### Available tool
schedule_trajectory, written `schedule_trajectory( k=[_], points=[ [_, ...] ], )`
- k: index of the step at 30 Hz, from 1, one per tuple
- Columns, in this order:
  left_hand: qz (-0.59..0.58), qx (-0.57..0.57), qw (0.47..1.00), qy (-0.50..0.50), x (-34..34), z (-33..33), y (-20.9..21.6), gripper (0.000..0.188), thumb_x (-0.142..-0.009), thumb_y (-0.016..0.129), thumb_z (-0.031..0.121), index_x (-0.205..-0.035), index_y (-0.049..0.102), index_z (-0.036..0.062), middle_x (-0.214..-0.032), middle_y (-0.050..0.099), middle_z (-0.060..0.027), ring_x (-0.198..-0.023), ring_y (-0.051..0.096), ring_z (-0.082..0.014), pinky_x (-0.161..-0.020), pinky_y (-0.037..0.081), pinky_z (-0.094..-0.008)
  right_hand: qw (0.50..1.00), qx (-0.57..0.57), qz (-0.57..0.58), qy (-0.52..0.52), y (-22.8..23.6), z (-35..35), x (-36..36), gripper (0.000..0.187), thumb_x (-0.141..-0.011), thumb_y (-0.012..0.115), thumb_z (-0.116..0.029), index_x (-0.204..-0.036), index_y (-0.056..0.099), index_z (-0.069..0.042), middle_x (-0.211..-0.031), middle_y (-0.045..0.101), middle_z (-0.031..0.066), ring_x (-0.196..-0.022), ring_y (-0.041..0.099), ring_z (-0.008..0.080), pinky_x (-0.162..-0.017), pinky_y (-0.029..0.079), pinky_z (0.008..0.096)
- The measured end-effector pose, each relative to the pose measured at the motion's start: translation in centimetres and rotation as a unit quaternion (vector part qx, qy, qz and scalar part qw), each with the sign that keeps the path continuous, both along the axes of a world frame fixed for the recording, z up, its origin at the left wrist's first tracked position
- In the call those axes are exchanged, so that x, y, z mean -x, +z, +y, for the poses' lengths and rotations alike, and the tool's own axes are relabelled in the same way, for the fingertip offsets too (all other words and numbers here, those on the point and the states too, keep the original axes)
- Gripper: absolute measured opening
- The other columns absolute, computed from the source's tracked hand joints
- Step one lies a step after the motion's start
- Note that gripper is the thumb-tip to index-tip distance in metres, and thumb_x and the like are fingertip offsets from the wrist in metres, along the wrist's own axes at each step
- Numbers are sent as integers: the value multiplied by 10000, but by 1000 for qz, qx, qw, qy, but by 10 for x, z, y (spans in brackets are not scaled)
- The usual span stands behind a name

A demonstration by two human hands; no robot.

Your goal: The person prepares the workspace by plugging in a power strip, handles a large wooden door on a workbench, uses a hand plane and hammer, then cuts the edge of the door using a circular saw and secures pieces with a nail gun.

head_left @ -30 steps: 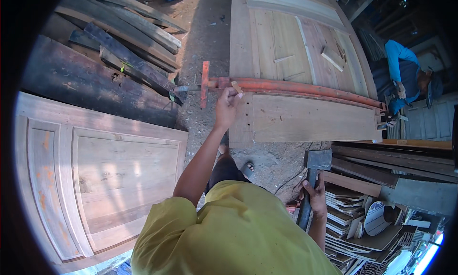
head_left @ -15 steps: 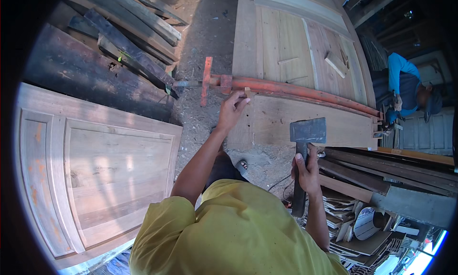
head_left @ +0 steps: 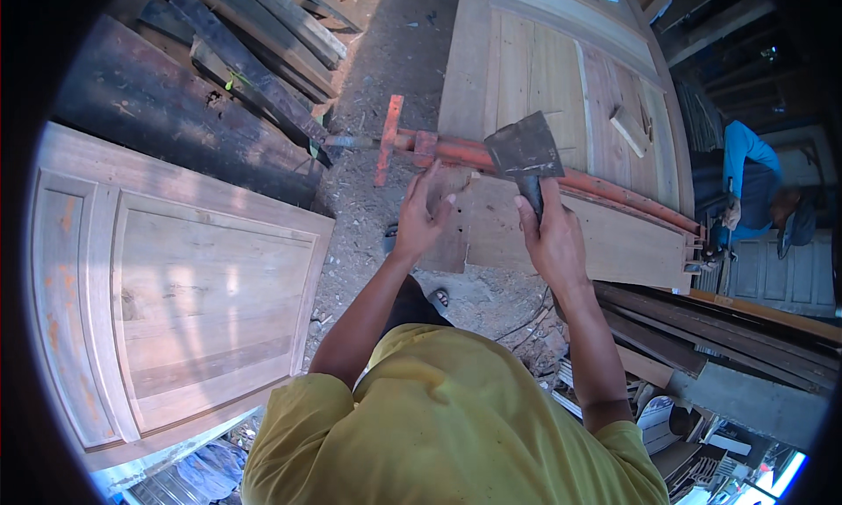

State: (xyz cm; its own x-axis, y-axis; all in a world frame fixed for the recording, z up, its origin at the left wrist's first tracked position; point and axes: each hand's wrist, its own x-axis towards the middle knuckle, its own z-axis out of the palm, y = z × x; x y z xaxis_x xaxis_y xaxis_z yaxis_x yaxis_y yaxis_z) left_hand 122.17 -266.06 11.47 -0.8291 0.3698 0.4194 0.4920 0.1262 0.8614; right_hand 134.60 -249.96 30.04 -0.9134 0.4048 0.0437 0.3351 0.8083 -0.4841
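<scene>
Over the red bar clamp (head_left: 460, 152), my right hand (head_left: 556, 244) curls around the handle (head_left: 531, 189), the best hold for this rigid, likely head-heavy mallet (head_left: 526, 147); my left hand (head_left: 422, 221) spreads, seemingly empty, nearby.

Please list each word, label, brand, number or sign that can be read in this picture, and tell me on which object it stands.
None: no writing can be read here.
The mallet in the right hand, the orange clamp and the panelled door on the left show no legible text.
The dark cap at far right is too dim to tell.
</scene>
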Motion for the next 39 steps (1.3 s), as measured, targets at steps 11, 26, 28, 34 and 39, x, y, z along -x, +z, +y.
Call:
schedule_trajectory(
  k=[11, 26, 28, 34, 39],
  points=[
    [-240, 83, 966, 59, -32, -5, -81, 468, -1103, 511, 163, -1495, 322, -10, -1184, 583, -208, -1071, 612, -269, -983, 491, -411, 996, -25, -58, 69, -41, 0, 10, 376, -1078, 601, -322, -1304, 468, -53, -829, 722, 284, -763, 710, 513, -640, 537, 610],
    [-216, 50, 973, 68, -39, -12, -83, 347, -1095, 505, 119, -1363, 350, -38, -1295, 509, -274, -1160, 590, -366, -1021, 473, -448, 998, 32, 54, -5, 5, -4, 12, 380, -1060, 610, -324, -1255, 508, -15, -817, 727, 255, -728, 724, 473, -617, 569, 575],
    [-250, 34, 966, 52, -38, -8, -83, 365, -1087, 521, 116, -1365, 344, -41, -1287, 509, -270, -1162, 589, -370, -1018, 473, -451, 988, -9, 151, 10, -30, -5, 9, 374, -1061, 607, -326, -1252, 514, -18, -819, 725, 255, -729, 727, 465, -610, 569, 574],
    [-80, 135, 986, 55, -39, -17, -71, 368, -1039, 571, 52, -1351, 396, -39, -1278, 504, -278, -1173, 588, -396, -1009, 486, -462, 994, -28, -104, 30, -64, 13, 5, 361, -1061, 605, -329, -1261, 509, -44, -813, 725, 258, -756, 724, 489, -647, 572, 606],
    [-60, 94, 994, 1, -1, 10, 35, 260, -984, 621, 8, -1230, 542, -20, -1172, 583, -240, -1087, 637, -386, -942, 535, -466, 989, 94, -7, -117, -68, 14, -55, 391, -1078, 602, -310, -1342, 499, -39, -785, 698, 285, -756, 699, 526, -624, 530, 595]
  ],
)
